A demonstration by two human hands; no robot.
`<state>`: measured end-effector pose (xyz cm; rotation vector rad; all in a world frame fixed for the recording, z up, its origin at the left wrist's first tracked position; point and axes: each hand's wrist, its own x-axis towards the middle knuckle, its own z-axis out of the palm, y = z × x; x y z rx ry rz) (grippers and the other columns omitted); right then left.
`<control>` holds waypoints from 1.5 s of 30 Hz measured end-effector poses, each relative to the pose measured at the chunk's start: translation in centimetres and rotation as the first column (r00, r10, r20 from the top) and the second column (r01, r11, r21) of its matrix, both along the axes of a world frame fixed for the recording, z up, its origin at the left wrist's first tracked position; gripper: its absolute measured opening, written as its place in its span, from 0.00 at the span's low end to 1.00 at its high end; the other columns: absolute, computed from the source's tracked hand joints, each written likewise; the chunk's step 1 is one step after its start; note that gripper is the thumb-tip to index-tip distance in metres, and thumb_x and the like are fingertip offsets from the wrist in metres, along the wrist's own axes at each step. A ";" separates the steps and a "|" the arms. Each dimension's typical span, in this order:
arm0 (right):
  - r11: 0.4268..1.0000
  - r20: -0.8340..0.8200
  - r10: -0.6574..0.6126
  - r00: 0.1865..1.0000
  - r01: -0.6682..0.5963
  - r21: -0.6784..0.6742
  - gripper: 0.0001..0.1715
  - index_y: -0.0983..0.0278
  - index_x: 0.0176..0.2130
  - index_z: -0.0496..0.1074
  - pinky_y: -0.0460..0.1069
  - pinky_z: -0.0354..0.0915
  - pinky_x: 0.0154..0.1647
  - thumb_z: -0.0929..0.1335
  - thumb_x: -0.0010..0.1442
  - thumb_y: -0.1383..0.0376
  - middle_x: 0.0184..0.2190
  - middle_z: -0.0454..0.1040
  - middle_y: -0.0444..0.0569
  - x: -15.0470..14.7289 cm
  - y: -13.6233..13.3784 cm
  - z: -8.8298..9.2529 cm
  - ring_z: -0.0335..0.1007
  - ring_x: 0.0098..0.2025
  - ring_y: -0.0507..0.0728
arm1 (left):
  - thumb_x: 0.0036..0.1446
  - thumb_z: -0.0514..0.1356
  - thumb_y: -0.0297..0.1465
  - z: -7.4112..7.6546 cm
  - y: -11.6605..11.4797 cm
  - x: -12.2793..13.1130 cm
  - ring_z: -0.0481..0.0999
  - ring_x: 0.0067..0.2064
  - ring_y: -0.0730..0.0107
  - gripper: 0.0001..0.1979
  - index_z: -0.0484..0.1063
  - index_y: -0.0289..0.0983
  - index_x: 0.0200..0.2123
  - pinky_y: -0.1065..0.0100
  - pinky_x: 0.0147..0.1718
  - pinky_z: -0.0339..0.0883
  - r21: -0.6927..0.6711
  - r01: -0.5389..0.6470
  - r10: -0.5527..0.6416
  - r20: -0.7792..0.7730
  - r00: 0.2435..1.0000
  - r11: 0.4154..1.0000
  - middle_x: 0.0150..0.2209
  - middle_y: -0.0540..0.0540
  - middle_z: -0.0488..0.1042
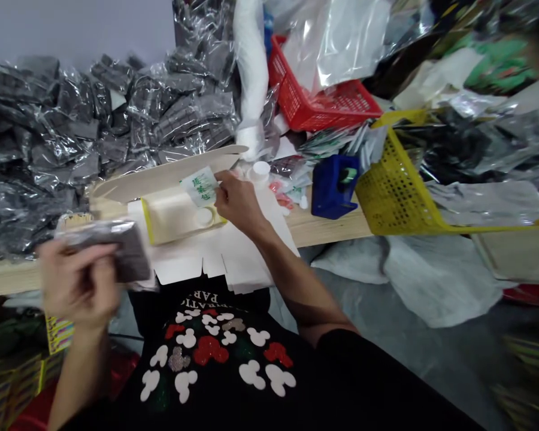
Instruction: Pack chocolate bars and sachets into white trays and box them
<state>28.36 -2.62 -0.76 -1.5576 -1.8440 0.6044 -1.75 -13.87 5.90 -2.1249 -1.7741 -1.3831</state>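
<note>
The printed sachet (199, 187), white with green characters, sits at the fingers of the right hand (238, 203), which is curled nearly closed and pinches its edge. It lies over a cream pouch with a yellow edge (177, 214), which rests on a flat white card blank (224, 257) on the wooden surface (327, 230). A long pale card strip (161, 176) lies along the blank's far side. Blurred by motion, the left hand (78, 286) is closed around a plastic-wrapped dark pack (117, 248) just off the blank's left corner. A heap of similar packs (58, 126) lies left of the blank. Beyond its right side stand a white cap (260, 172), a blue block (335, 185), a yellow plastic basket (399, 185) and a red plastic basket (318, 102).
</note>
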 end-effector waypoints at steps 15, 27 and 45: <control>0.960 0.443 0.274 0.854 -0.214 -0.181 0.23 0.73 0.52 0.79 0.60 0.67 0.53 0.61 0.65 0.78 0.56 0.76 0.68 -2.5 -2.5 2.5 0.70 0.58 0.70 | 0.73 0.57 0.39 -6.9 6.5 6.1 0.63 0.74 0.31 0.20 0.78 0.35 0.59 0.34 0.68 0.63 -0.364 0.094 -0.242 -0.383 0.891 0.927 0.71 0.28 0.67; 0.914 0.488 -0.197 0.850 0.339 -0.222 0.26 0.70 0.60 0.75 0.56 0.66 0.50 0.61 0.67 0.76 0.56 0.77 0.66 11.5 -2.2 0.8 0.75 0.53 0.67 | 0.78 0.48 0.41 -9.8 6.7 4.3 0.83 0.55 0.46 0.25 0.85 0.38 0.52 0.48 0.53 0.79 -0.411 0.291 -0.487 -0.537 0.689 0.864 0.58 0.36 0.82; 0.926 0.500 -0.083 0.862 0.252 -0.280 0.27 0.67 0.61 0.72 0.56 0.68 0.46 0.67 0.63 0.74 0.50 0.82 0.68 13.8 2.9 -3.4 0.78 0.49 0.69 | 0.76 0.52 0.38 -10.1 6.0 5.0 0.81 0.56 0.45 0.20 0.84 0.40 0.50 0.48 0.52 0.76 -0.397 0.236 -0.428 -0.510 0.747 0.887 0.57 0.38 0.83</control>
